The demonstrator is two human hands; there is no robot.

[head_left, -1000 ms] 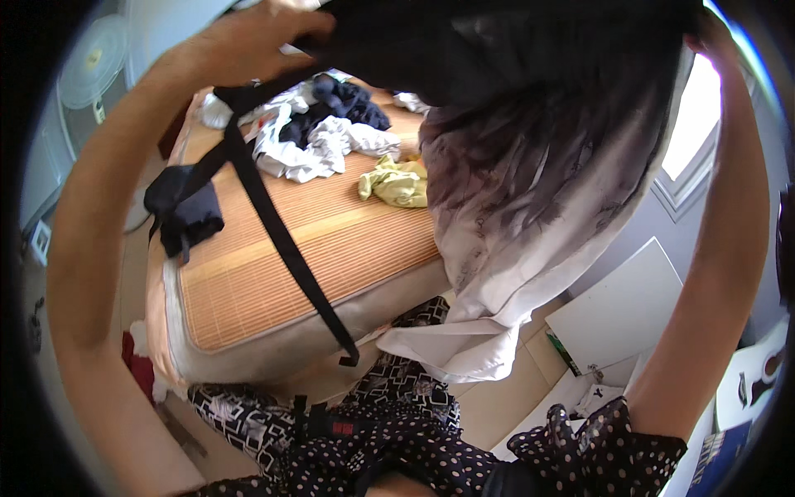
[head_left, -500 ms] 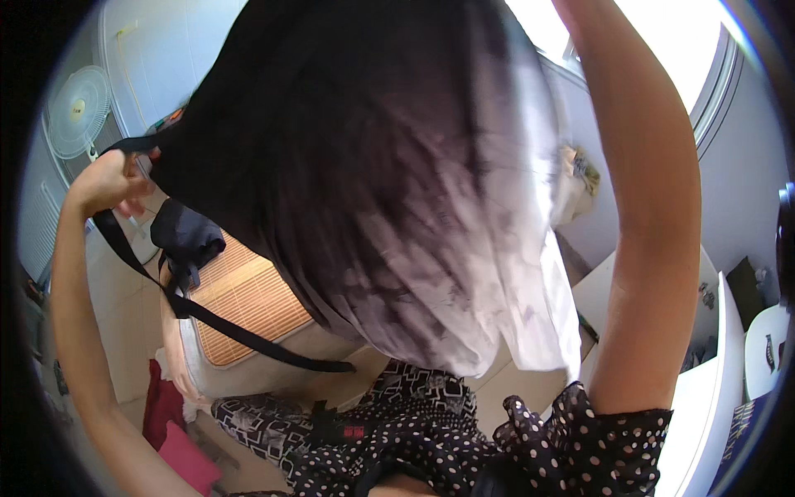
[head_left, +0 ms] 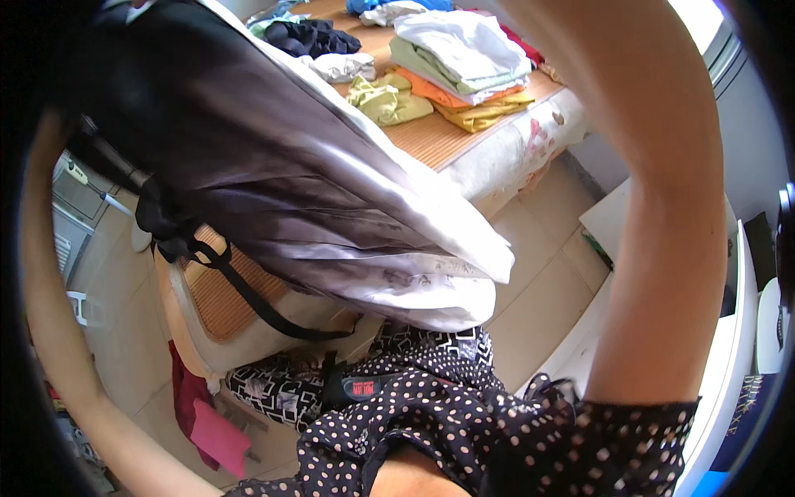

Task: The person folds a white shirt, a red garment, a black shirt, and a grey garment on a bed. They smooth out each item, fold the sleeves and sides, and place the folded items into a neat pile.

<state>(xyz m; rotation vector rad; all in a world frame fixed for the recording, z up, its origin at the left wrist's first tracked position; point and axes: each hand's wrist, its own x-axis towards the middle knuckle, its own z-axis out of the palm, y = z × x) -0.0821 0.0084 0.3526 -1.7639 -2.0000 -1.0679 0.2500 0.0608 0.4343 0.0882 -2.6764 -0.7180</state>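
Note:
A long garment of thin cloth, shading from black to white, hangs slanting in the air across the left and middle of the view. A long black strap dangles from it, bending near my lap. My left hand is raised at the far left rim, closed on the garment's black end; it looks dark and blurred there, with the fingers mostly hidden. My right arm rises along the right side, and its hand lies beyond the top edge.
Folded clothes are stacked on a bed with a bamboo mat; a yellow-green piece and dark clothes lie beside them. A mat-topped seat stands front left, near dark red cloth. White furniture stands at right.
The garment has swung left and lower, uncovering the bed and its clothes. My left hand has moved out to the left rim. The view has shifted.

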